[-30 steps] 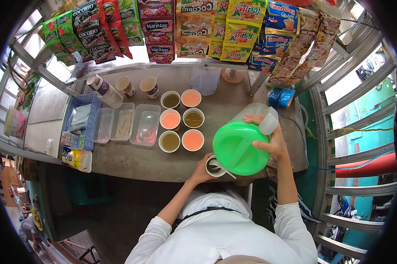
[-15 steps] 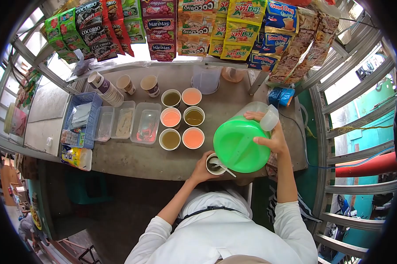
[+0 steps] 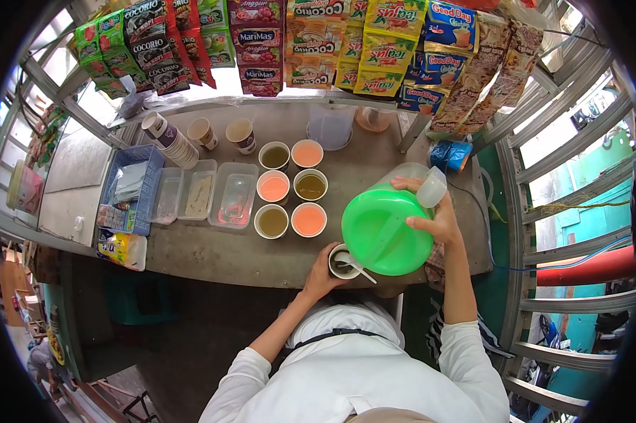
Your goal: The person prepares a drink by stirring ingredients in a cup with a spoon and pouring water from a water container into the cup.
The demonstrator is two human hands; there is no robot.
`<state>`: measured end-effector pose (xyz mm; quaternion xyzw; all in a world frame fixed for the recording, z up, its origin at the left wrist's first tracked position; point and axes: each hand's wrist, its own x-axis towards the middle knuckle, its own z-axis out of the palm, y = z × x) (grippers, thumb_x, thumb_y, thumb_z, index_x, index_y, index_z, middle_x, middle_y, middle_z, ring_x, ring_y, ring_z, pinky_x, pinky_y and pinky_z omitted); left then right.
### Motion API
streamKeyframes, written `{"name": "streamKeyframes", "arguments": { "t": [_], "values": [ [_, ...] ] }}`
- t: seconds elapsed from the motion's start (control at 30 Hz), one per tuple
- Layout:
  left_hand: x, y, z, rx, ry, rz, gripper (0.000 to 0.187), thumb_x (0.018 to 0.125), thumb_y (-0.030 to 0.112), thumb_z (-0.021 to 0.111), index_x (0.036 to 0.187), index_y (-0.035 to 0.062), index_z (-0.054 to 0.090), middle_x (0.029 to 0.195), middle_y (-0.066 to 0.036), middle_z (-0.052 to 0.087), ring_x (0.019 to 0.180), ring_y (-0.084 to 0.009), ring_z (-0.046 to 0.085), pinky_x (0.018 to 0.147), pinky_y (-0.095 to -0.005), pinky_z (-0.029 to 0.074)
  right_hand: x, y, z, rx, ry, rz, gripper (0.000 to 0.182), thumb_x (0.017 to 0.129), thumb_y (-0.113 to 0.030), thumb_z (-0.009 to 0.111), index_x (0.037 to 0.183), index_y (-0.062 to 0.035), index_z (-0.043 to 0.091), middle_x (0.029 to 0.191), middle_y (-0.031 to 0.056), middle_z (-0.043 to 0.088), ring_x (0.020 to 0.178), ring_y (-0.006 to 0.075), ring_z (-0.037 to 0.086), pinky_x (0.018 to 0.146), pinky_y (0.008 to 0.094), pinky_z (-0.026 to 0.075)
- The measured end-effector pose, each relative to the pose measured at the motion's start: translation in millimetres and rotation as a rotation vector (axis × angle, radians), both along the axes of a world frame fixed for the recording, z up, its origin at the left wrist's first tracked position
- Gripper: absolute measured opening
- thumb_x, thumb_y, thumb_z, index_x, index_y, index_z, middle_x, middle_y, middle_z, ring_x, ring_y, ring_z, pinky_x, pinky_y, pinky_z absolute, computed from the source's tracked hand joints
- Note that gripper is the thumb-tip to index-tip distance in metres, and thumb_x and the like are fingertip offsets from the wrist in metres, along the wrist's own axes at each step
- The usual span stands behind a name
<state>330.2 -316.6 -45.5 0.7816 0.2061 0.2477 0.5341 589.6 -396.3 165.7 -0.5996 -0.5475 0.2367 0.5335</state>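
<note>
My left hand (image 3: 320,273) is closed around a paper cup (image 3: 334,270) at the table's front edge. A white plastic spoon (image 3: 361,268) leans in that cup, its handle sticking out over the rim. Dark contents show at the cup's bottom. My right hand (image 3: 441,221) grips a translucent pitcher (image 3: 409,171) with a bright green lid (image 3: 381,236), tilted so the lid faces up at me beside the cup. The pitcher's handle (image 3: 432,187) shows at my fingers. Whether any liquid is flowing from the pitcher is hidden by the lid.
Several filled cups stand in two columns, some with pink drink (image 3: 309,220), others with brownish-green drink (image 3: 272,221). Left of them are clear plastic containers (image 3: 244,176), stacked paper cups (image 3: 168,141) and a blue basket (image 3: 147,180). Drink sachets (image 3: 311,42) hang overhead.
Hardly anything differs. Both hands keep their grips on the cup and pitcher, with only a very slight shift of the view.
</note>
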Motion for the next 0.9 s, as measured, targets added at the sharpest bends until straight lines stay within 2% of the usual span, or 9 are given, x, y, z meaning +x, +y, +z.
{"name": "streamKeyframes", "arguments": {
  "t": [0.07,0.3,0.57,0.67,0.9],
  "values": [
    [-0.1,-0.1,-0.8,-0.023,0.008,-0.019,0.092,0.060,0.010,0.086,0.138,0.0056,0.038,0.133,-0.017,0.051,0.121,-0.0361,0.051,0.101,-0.0422,0.044,-0.7,0.3,1.2,-0.003,-0.011,0.007,0.054,0.065,-0.024,0.076,0.113,-0.0010,0.067,0.116,0.0132,0.067,0.120,0.0305,0.057,0.104,0.0419,0.039],
    [0.4,-0.3,1.0,0.023,-0.013,-0.024,0.089,0.061,0.009,0.086,0.137,0.0047,0.040,0.133,-0.018,0.051,0.122,-0.0365,0.050,0.102,-0.0426,0.044,1.1,-0.5,1.6,-0.022,-0.062,0.008,0.055,0.064,-0.025,0.077,0.113,-0.0009,0.067,0.116,0.0134,0.067,0.119,0.0303,0.057,0.103,0.0415,0.040],
    [-0.4,-0.5,-2.3,0.007,-0.011,-0.026,0.089,0.061,0.008,0.085,0.137,0.0035,0.040,0.134,-0.018,0.050,0.123,-0.0368,0.050,0.103,-0.0422,0.043,2.2,-0.3,1.1,-0.008,0.002,0.009,0.056,0.063,-0.024,0.077,0.113,-0.0010,0.067,0.116,0.0132,0.067,0.119,0.0300,0.057,0.104,0.0415,0.039],
    [-0.1,-0.7,-2.2,0.022,-0.026,-0.001,0.080,0.066,0.013,0.086,0.134,0.0040,0.046,0.130,-0.015,0.054,0.120,-0.0306,0.055,0.099,-0.0388,0.045,2.7,-0.4,1.1,-0.007,0.014,0.009,0.056,0.063,-0.024,0.077,0.113,-0.0010,0.067,0.116,0.0131,0.067,0.120,0.0300,0.057,0.104,0.0415,0.039],
    [-0.3,-1.2,0.9,0.007,-0.017,0.000,0.080,0.066,0.012,0.086,0.134,0.0037,0.045,0.128,-0.015,0.055,0.118,-0.0304,0.056,0.098,-0.0386,0.046,3.1,-0.9,0.2,-0.015,-0.022,0.009,0.056,0.064,-0.027,0.077,0.113,-0.0019,0.067,0.116,0.0124,0.067,0.120,0.0291,0.057,0.106,0.0414,0.036]
  ]
}}
